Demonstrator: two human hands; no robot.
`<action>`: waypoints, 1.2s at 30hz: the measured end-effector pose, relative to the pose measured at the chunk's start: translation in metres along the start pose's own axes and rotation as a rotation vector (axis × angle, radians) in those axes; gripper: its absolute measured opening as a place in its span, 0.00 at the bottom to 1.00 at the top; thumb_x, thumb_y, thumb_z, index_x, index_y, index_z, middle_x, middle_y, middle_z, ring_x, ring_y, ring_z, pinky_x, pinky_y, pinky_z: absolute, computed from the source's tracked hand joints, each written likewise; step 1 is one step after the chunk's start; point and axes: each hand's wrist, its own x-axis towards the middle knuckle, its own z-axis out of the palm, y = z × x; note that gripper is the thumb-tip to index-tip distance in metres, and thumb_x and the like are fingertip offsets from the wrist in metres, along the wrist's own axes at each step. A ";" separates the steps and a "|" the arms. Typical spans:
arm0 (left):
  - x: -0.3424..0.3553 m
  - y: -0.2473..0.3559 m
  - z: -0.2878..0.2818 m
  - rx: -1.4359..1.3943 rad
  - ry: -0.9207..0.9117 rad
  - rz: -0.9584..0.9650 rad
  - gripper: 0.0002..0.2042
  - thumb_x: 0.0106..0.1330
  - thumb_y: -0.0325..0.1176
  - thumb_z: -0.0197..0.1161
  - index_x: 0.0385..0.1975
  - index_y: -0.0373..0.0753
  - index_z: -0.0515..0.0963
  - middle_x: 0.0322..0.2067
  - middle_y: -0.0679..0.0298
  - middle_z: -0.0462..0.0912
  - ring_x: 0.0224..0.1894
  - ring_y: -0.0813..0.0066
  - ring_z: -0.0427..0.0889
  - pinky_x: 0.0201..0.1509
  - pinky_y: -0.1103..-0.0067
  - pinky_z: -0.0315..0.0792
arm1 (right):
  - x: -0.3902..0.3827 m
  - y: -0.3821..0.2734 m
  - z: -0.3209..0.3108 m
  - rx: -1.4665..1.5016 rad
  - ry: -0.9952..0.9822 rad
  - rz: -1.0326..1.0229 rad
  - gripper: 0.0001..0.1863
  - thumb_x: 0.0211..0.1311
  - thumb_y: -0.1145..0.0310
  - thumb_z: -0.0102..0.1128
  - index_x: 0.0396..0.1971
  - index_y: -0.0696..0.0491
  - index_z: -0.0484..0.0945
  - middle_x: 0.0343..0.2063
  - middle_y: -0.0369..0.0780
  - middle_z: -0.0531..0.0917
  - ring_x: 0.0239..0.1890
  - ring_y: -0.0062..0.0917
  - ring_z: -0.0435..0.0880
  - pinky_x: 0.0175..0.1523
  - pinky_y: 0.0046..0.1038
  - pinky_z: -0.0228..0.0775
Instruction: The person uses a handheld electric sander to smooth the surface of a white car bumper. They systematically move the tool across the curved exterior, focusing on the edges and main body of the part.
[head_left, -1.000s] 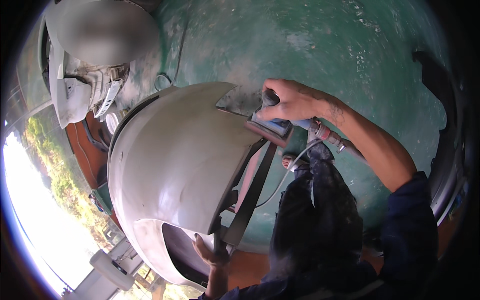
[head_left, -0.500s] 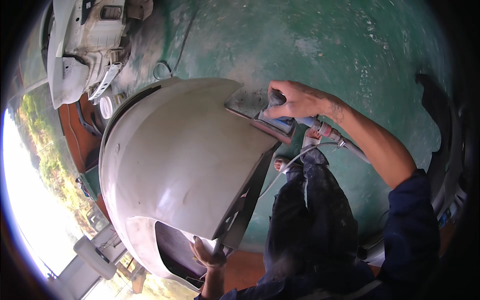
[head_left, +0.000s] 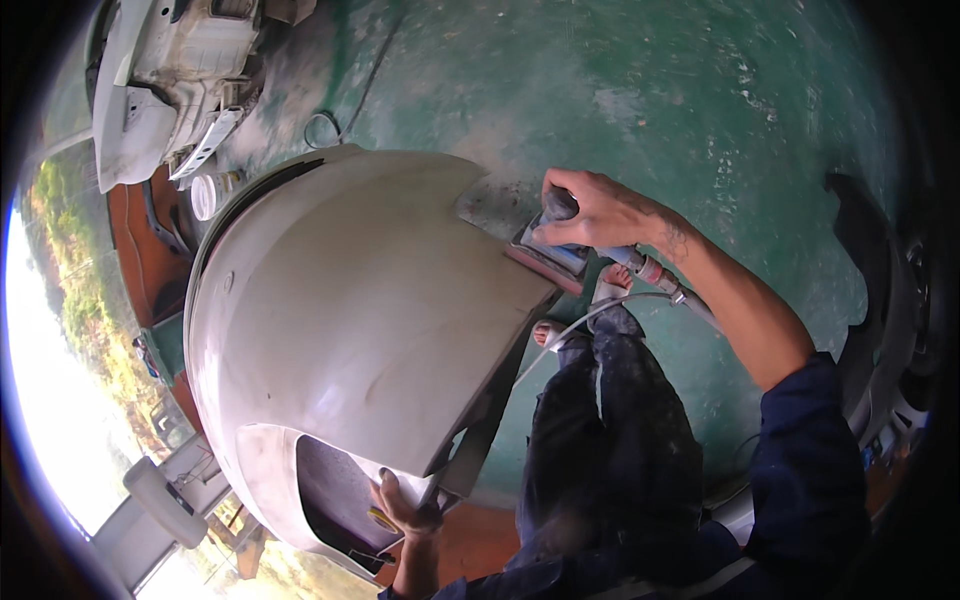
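Evidently gripping the sander (head_left: 552,256) with the right hand (head_left: 600,212) in the head view, with fingers curled round its dark knob and thumb laid along the blue body. Set at the upper right corner of the pale bumper (head_left: 350,300), with the reddish pad along the edge. Held by the knob probably for pressing and steering from above, with the hose (head_left: 702,310) and its coupling (head_left: 655,273) led off under the forearm (head_left: 750,300), perhaps to avoid snagging. Bracing the near rim of the bumper with the left hand (head_left: 410,510), beside the dark opening (head_left: 330,485), likely against shifting or tipping. Showing a thumb over that rim, but little of the other fingers: cannot tell whether pinching or merely propping.

Also hidden: the sander's underside, most of the bumper's inner side and whatever support beneath. Too small to identify: a yellow thing (head_left: 381,519) next to the left hand. Cut off or lost toward the dark border: a white body part (head_left: 135,130) at upper left and a black part (head_left: 865,235) at far right, above the green floor (head_left: 720,120).
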 end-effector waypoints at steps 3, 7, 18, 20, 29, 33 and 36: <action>-0.004 0.002 0.003 -0.125 -0.002 -0.075 0.35 0.75 0.52 0.66 0.63 0.23 0.65 0.51 0.36 0.76 0.48 0.38 0.80 0.50 0.49 0.74 | -0.012 -0.034 -0.002 0.003 -0.056 0.006 0.25 0.56 0.55 0.76 0.41 0.58 0.76 0.30 0.43 0.82 0.33 0.32 0.81 0.40 0.34 0.73; 0.006 0.008 0.003 -0.215 -0.003 -0.125 0.28 0.73 0.39 0.67 0.65 0.30 0.65 0.53 0.36 0.75 0.51 0.40 0.80 0.50 0.50 0.75 | -0.032 -0.117 0.009 -0.177 -0.071 -0.166 0.27 0.56 0.57 0.77 0.44 0.61 0.75 0.35 0.50 0.84 0.35 0.43 0.88 0.44 0.41 0.81; 0.027 0.038 0.011 -1.029 0.099 -1.071 0.23 0.71 0.41 0.58 0.59 0.30 0.71 0.47 0.60 0.77 0.49 0.70 0.75 0.57 0.72 0.71 | -0.042 -0.142 0.014 -0.435 -0.022 -0.266 0.28 0.57 0.58 0.77 0.47 0.59 0.72 0.38 0.53 0.83 0.43 0.51 0.89 0.44 0.46 0.83; 0.026 0.043 0.016 -1.063 0.150 -1.100 0.24 0.70 0.40 0.59 0.60 0.30 0.71 0.48 0.59 0.78 0.49 0.70 0.76 0.57 0.72 0.71 | -0.041 -0.164 0.022 -0.472 -0.086 -0.349 0.27 0.57 0.59 0.77 0.47 0.59 0.73 0.39 0.53 0.83 0.41 0.51 0.89 0.43 0.46 0.84; 0.055 0.047 0.009 -1.287 0.209 -1.270 0.22 0.70 0.37 0.62 0.58 0.28 0.73 0.47 0.61 0.80 0.48 0.73 0.76 0.57 0.74 0.71 | -0.006 -0.273 0.117 -0.665 -0.305 -0.528 0.29 0.55 0.58 0.78 0.49 0.58 0.74 0.42 0.54 0.82 0.39 0.52 0.89 0.44 0.47 0.85; 0.052 0.048 0.012 -1.240 0.176 -1.279 0.19 0.70 0.35 0.59 0.55 0.27 0.74 0.45 0.60 0.81 0.47 0.73 0.77 0.53 0.73 0.73 | -0.001 -0.257 0.094 -0.649 -0.228 -0.340 0.29 0.56 0.58 0.77 0.50 0.57 0.72 0.43 0.53 0.83 0.46 0.54 0.86 0.52 0.47 0.80; 0.055 0.046 0.012 -1.290 0.119 -1.228 0.17 0.70 0.33 0.58 0.52 0.27 0.75 0.43 0.60 0.81 0.44 0.73 0.77 0.50 0.74 0.74 | -0.026 -0.229 0.062 -0.605 -0.197 -0.235 0.27 0.55 0.60 0.76 0.47 0.57 0.71 0.43 0.52 0.82 0.48 0.52 0.84 0.53 0.45 0.78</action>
